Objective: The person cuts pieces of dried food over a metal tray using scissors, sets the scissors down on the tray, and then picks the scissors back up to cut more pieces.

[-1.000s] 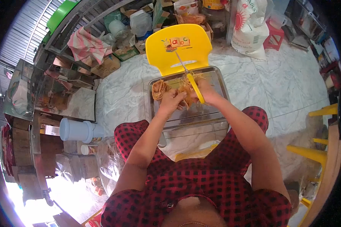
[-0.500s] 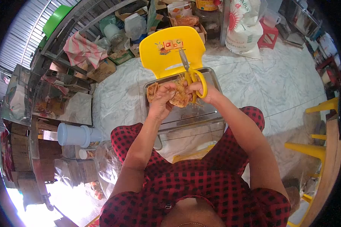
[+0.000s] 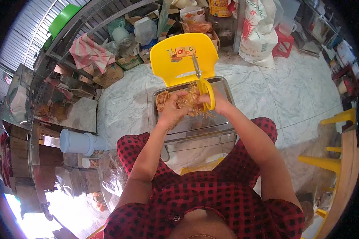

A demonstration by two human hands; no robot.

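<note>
The metal tray (image 3: 195, 124) has a raised rim, and its near part is bare steel in front of the hands. The far rim comes right up by the yellow chair back (image 3: 163, 67). To the right, marbled floor tiles (image 3: 295, 89) leave open room for an elbow, out to the yellow legs (image 3: 321, 161) by the wooden edge. On the left, beyond a narrower strip of floor, sit a pale blue bucket (image 3: 73, 142) and crowded shelving.

The brown clump (image 3: 186, 102) is between the two hands, over the tray; I'd say it's some fried or dried food, but it's too small to be sure. The left hand (image 3: 174, 108) pinches its left side, fingers curled in. The right hand (image 3: 216, 102) carries yellow-handled scissors (image 3: 208, 93), blades pointing away from the person, with its fingertips at the clump's right side. Thin strands (image 3: 206, 114) lie around it. A curled brown piece (image 3: 161, 100) rests at the tray's left edge, just beside the left hand.

The chair back bears a sticker with the letters "abc". The white sack (image 3: 257, 44) shows a red sun and lettering ending "ONDUS".
</note>
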